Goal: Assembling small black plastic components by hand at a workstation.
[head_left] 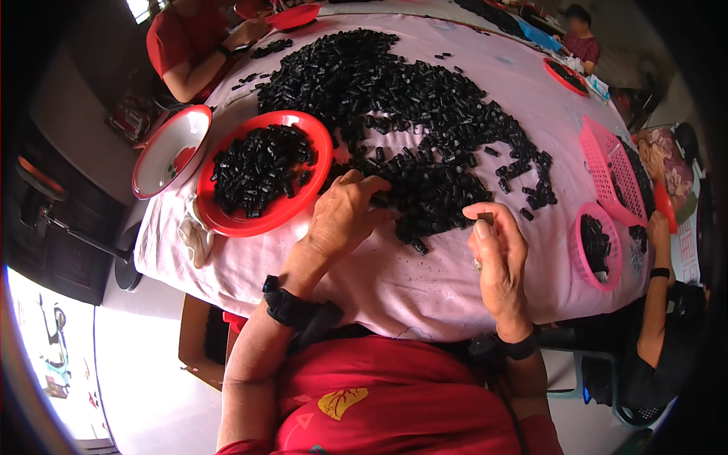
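A large heap of small black cylindrical pieces (432,193) spreads over the pink-clothed table in front of me. My left hand (347,214) is at the heap's near left edge, its fingers curled among the pieces; whatever they hold is hidden. My right hand (497,262) is raised just off the heap's near right side. Between its thumb and index finger is a small dark brownish piece (485,218), too small to name. Left of my left hand stands a red basin (322,163) with many of the same black pieces in it.
Beside the red basin is a white enamel basin (163,163) with a red rim. At right stand a pink perforated basket (599,152) and a round pink basket (578,265) holding black pieces. A co-worker's arm (658,265) reaches in there; another person (186,45) sits far left.
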The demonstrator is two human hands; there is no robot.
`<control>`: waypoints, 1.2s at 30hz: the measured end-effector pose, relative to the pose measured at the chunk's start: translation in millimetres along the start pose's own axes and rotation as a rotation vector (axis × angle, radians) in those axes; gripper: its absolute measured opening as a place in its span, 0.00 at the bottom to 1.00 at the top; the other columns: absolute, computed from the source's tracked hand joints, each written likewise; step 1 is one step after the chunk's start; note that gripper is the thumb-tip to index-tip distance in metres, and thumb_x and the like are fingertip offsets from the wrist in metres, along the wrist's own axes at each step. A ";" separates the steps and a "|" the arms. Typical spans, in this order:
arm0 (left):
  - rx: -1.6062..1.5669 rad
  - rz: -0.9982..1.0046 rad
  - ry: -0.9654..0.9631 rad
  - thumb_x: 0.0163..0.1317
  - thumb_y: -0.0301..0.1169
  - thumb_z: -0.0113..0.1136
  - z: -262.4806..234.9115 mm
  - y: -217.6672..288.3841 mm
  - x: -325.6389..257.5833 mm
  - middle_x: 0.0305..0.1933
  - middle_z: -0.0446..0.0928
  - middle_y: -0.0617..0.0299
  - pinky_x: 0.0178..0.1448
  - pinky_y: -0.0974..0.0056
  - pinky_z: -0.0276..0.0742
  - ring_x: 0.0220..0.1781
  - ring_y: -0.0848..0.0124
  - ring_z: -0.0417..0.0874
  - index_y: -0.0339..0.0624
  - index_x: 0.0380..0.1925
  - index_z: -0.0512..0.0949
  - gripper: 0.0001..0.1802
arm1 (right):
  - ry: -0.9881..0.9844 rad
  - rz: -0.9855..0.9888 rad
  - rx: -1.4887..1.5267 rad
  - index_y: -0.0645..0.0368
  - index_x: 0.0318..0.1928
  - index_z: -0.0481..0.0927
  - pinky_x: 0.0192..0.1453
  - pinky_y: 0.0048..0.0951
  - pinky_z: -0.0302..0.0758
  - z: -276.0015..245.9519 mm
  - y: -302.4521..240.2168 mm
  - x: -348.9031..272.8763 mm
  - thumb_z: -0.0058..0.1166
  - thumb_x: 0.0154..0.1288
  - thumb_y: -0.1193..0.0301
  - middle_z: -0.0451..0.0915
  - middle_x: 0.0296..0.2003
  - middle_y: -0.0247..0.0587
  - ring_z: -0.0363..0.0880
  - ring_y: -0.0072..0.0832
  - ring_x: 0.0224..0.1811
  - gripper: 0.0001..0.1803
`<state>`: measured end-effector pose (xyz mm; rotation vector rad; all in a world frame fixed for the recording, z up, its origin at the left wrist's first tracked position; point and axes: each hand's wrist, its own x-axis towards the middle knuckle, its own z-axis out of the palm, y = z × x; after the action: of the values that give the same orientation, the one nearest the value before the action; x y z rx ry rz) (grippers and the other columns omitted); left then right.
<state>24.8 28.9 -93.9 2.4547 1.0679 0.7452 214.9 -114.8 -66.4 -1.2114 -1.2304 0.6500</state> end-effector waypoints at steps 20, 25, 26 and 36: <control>-0.993 -0.090 -0.342 0.67 0.39 0.58 -16.7 30.7 -1.0 0.35 0.78 0.67 0.42 0.72 0.71 0.37 0.80 0.74 0.36 0.41 0.81 0.16 | -0.066 -0.121 -0.283 0.61 0.42 0.76 0.22 0.19 0.63 2.2 4.2 1.2 0.62 0.64 0.66 0.70 0.19 0.29 0.64 0.11 0.18 0.14; -0.991 0.003 -0.404 0.68 0.36 0.57 -17.7 52.2 -6.7 0.34 0.79 0.68 0.40 0.72 0.72 0.36 0.81 0.74 0.39 0.46 0.82 0.14 | -0.002 -0.211 -0.247 0.61 0.42 0.75 0.19 0.18 0.60 7.0 4.8 -1.5 0.66 0.59 0.69 0.72 0.21 0.29 0.64 0.09 0.18 0.15; -0.981 0.034 -0.375 0.67 0.34 0.59 -14.4 50.4 -6.7 0.35 0.80 0.66 0.41 0.73 0.73 0.36 0.81 0.76 0.39 0.46 0.82 0.14 | 0.000 -0.209 -0.259 0.61 0.42 0.75 0.19 0.18 0.62 5.7 1.0 -1.6 0.66 0.59 0.70 0.74 0.23 0.30 0.65 0.09 0.18 0.14; -1.256 -0.065 -0.285 0.66 0.29 0.60 -12.0 64.5 -11.1 0.36 0.79 0.69 0.45 0.74 0.73 0.38 0.82 0.75 0.36 0.48 0.79 0.12 | 0.037 -0.298 -0.307 0.63 0.40 0.77 0.25 0.19 0.73 2.3 0.0 -3.3 0.65 0.57 0.77 0.82 0.31 0.38 0.81 0.17 0.27 0.12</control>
<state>47.5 -20.0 -54.8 1.3579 0.3327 0.6901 211.9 -117.0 -67.8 -1.2478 -1.4807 0.2228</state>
